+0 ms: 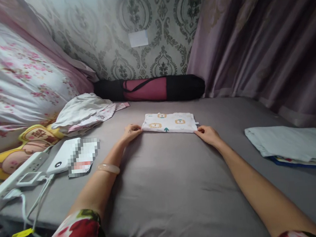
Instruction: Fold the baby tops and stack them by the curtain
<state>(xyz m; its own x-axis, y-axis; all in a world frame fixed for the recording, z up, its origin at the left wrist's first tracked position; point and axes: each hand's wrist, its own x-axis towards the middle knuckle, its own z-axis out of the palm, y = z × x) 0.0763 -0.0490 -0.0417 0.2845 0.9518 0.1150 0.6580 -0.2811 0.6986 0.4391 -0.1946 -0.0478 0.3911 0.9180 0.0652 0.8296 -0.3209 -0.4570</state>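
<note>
A small folded white cloth (169, 122) with printed animal faces lies flat on the grey bed sheet (163, 191). My left hand (131, 132) pinches its near left corner, fingers curled on the fabric. My right hand (207, 133) grips its near right corner the same way. Both forearms stretch forward over the sheet, and a pale bangle (108, 168) sits on my left wrist.
A crumpled white garment (83, 111) lies at the back left by a floral quilt (15, 82). A black and pink bolster (150, 88) rests against the wall. Folded pale cloths (294, 144) sit at right. A power bank (61, 159), power strip (17, 173) and cables lie at left.
</note>
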